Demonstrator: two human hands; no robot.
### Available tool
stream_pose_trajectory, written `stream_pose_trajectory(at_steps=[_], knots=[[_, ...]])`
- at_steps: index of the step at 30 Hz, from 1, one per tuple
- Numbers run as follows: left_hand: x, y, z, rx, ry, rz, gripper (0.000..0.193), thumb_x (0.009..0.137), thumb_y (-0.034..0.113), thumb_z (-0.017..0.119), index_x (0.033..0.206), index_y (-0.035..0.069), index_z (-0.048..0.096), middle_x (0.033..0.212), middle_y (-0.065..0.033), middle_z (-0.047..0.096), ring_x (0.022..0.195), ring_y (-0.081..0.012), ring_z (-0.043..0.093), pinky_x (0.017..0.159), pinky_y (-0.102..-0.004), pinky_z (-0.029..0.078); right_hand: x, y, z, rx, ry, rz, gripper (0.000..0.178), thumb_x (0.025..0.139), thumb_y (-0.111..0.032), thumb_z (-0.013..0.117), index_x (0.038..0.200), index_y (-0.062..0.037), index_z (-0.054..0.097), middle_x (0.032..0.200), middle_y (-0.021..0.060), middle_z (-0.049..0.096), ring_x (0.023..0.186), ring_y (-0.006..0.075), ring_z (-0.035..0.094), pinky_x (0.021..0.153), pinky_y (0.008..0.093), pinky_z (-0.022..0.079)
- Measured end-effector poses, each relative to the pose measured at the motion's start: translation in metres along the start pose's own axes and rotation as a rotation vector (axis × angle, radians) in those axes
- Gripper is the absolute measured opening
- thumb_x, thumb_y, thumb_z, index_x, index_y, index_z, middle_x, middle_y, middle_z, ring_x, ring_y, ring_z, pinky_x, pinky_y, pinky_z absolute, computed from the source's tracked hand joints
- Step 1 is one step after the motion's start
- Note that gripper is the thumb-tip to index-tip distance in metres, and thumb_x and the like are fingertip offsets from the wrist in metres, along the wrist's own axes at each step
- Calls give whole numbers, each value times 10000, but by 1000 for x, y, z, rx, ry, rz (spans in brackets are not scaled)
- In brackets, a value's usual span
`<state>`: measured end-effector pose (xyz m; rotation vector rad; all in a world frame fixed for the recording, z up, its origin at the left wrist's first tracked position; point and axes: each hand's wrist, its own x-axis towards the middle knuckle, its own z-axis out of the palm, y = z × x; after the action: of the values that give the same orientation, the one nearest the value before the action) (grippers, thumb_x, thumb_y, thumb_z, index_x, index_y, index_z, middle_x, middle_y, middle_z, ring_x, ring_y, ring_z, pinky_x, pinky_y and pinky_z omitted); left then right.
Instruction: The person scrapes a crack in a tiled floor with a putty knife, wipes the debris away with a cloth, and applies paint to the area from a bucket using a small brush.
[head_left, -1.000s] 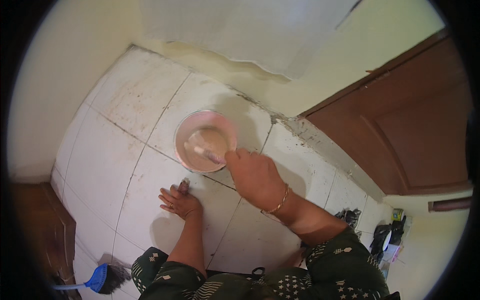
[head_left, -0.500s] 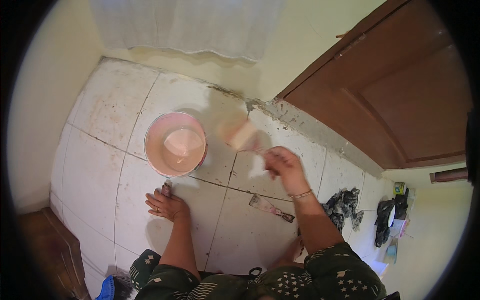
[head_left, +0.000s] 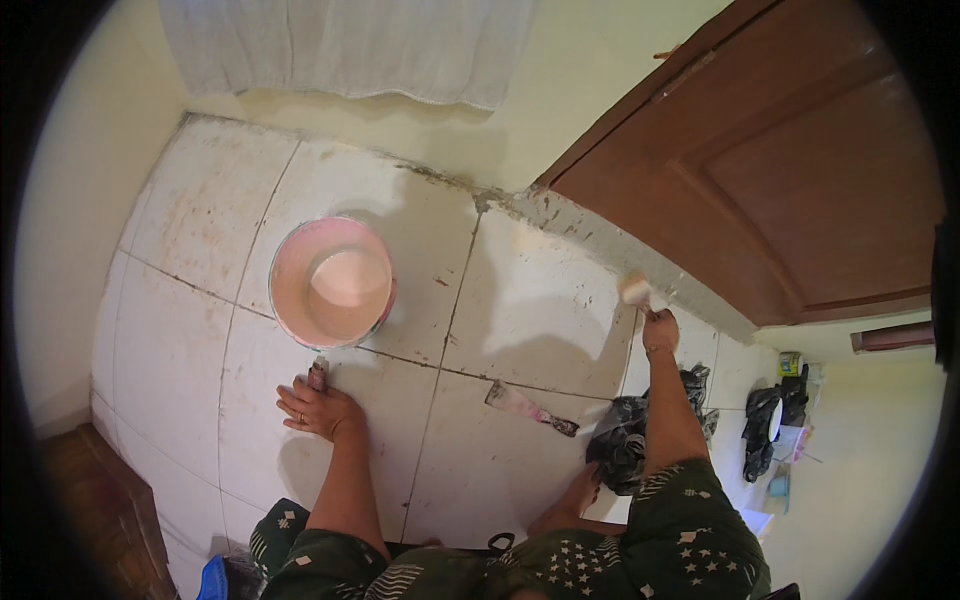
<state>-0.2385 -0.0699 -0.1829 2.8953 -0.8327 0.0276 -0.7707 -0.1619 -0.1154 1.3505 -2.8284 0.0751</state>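
My right hand is closed round the handle of a paintbrush, its pale bristles near the base of the wall by the door. On the left, my left hand leans on the tiles. A small paint-stained tool sticks out from between its thumb and forefinger; the palm hides the rest. Just beyond stands a pink-walled bucket holding pale peach paint. Between my arms lies a paint-smeared scraper with a dark handle end.
Crumpled black plastic lies beside my right forearm. A brown door rises at the far right, and a whitish curtain hangs at the back. More black plastic and small containers sit farther right. Brown wooden furniture stands at lower left.
My right hand has swung the paintbrush to the right, from beside the bucket to the wall base by the door. My left hand stays propped on the floor. The view has shifted slightly.
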Motion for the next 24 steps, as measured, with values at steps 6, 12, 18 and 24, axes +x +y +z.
stream_pose_trajectory(at_steps=[6,12,18,24], knots=[[-1,-1,0,4,6,-2,485,803,157,537,1256,136,364,1418,-135,233,1334,-328,175,1065,-529,115,-58,-105,-42,-28,-1,-510,147,822,-162,510,876,-33,556,791,195,621,710,369,606,615,441,484],[-3,8,-14,-19,-50,-4,474,811,155,516,1260,135,365,1413,-140,244,1332,-329,182,1062,-535,111,-66,-256,-5,303,-106,-465,206,838,-224,491,896,-32,536,820,237,608,786,409,583,707,482,451],[-1,2,-5,-12,-22,-1,461,821,166,506,1261,132,371,1414,-141,247,1329,-341,179,1060,-541,109,-7,-118,-3,167,-66,-264,315,825,-307,523,923,-11,572,909,233,611,870,400,578,759,458,455],[-4,1,-10,106,46,30,411,843,179,514,1238,128,413,1382,-131,294,1294,-314,274,1040,-532,192,-28,-40,-65,43,-30,-101,310,824,-320,534,892,-23,591,897,222,616,858,383,587,735,451,462]])
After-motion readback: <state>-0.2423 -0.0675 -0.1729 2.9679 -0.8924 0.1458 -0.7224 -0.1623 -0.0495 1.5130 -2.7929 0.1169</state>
